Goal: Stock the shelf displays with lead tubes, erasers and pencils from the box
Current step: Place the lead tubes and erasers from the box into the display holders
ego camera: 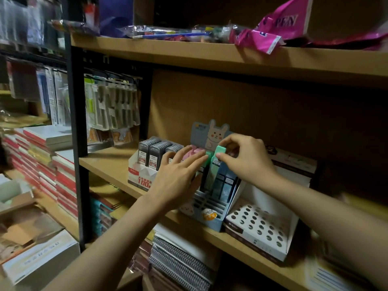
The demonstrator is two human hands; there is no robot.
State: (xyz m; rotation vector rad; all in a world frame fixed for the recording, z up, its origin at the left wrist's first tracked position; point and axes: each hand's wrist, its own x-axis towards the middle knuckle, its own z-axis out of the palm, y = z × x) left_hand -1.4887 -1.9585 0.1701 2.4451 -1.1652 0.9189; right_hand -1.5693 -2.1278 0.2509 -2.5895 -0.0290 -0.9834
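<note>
Spiral notebooks [180,261] below, left hand [178,177] possibly steadying erasers [216,166], holed display [260,227] beside.

Two bare forearms, no sleeves in view, no cuffs anywhere up to the frame edge. No watch, bracelet or strap at either wrist. Left hand [178,181] ungloved, no rings visible on the fingers. Right hand [245,158] likewise ungloved and ringless, nails short and unpainted as far as visible.
</note>
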